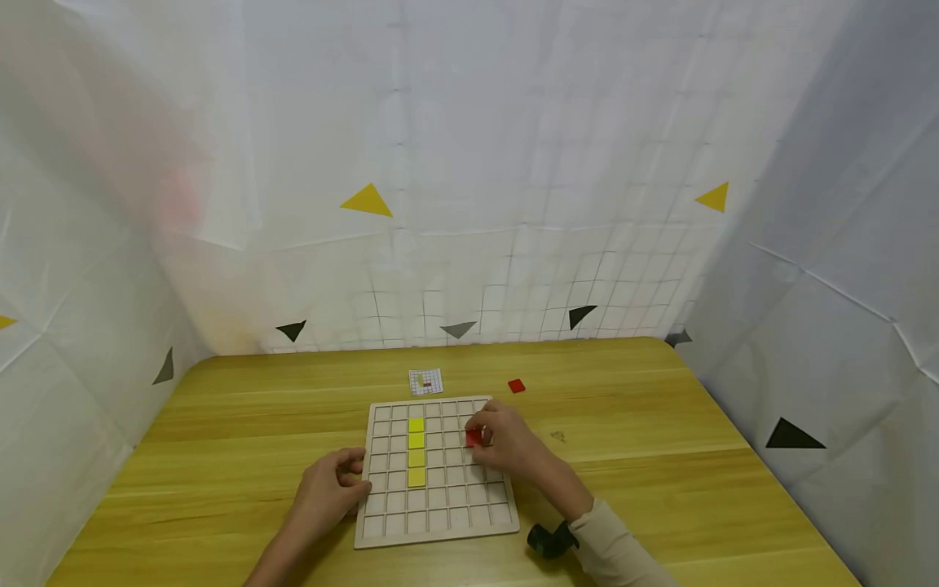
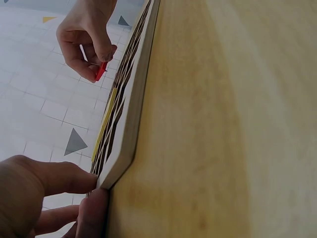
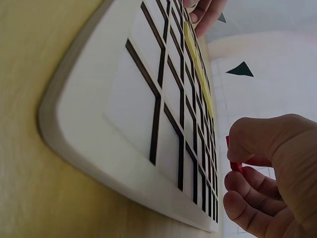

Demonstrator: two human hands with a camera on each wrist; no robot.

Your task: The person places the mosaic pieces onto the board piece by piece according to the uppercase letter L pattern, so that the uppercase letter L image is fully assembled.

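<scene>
A pale wooden grid board lies on the table, with several yellow square tiles in one upright column left of its middle. My left hand grips the board's left edge; thumb and finger meet at the rim in the left wrist view. Over the right part of the grid, my right hand pinches a red square tile between thumb and fingertips. In the left wrist view that red tile is held tilted, above the board's surface. Fingers partly cover it in the right wrist view.
Behind the board lies a small printed grid card. A second red tile is on the wooden table at the back right. A dark green object sits by the right sleeve. White sheeting encloses the table's back and sides.
</scene>
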